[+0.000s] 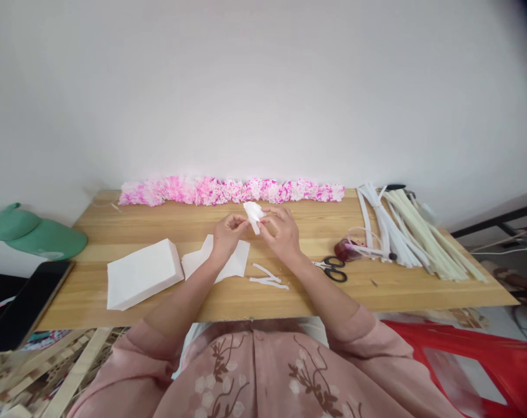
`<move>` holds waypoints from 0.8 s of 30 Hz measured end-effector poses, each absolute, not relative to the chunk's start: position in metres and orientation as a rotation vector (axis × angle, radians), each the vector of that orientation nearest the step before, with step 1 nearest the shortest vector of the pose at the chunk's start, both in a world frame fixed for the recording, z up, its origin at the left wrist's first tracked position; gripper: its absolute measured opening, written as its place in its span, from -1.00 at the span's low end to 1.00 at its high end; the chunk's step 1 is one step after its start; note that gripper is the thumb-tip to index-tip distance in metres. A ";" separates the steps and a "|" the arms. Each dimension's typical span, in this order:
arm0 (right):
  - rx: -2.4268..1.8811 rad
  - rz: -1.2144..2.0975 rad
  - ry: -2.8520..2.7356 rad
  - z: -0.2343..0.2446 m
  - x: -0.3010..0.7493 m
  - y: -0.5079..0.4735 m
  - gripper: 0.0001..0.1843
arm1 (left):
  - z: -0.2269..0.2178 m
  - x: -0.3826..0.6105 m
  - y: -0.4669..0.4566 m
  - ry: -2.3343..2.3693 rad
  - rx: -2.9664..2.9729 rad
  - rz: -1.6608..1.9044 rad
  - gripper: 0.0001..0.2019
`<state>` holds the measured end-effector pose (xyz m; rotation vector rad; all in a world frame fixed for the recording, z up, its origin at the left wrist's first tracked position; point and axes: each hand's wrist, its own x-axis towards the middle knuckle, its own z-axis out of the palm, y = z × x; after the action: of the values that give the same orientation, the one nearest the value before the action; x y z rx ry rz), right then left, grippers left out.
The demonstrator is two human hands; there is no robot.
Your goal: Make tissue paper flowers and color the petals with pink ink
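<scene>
A gathered piece of white tissue paper [253, 212] is held up between both hands over the middle of the table. My left hand [228, 232] pinches its left side with thumb and fingertips. From the right, my right hand [283, 231] grips the lower part of the paper between thumb and fingers. Under my left forearm lie loose white paper sheets [235, 261]. Several thin white strips [268, 281] rest on the wood just below my hands. Black-handled scissors [334, 269] lie to the right of my right wrist, their blades partly hidden by it.
A stack of white paper [143, 274] sits at left. Pink and white paper flowers [228, 190] line the back edge. At right are a dark red jar [348, 249] and bundles of white [387, 232] and cream strips [433, 238]. A green visor [36, 232] and black phone [28, 305] are far left.
</scene>
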<state>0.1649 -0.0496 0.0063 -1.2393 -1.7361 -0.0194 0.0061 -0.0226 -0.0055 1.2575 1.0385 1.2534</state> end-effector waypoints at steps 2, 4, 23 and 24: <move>-1.236 0.004 -1.685 0.007 0.167 -0.048 -0.90 | -0.005 0.004 -0.021 1.047 1.235 1.305 -0.85; -1.241 0.026 -1.633 0.008 0.170 -0.046 -0.90 | -0.004 0.003 -0.020 1.038 1.182 1.358 -0.84; -1.243 -0.118 -1.801 0.003 0.154 -0.053 -0.92 | 0.001 0.008 -0.023 1.003 1.062 1.391 -0.84; -1.252 -0.117 -1.801 0.003 0.154 -0.052 -0.95 | 0.000 0.008 -0.023 1.007 1.058 1.387 -0.84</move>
<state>0.1539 -0.0524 0.0029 -1.2516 -1.8007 -0.1165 0.0077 -0.0227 0.0002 1.0580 1.0067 1.3874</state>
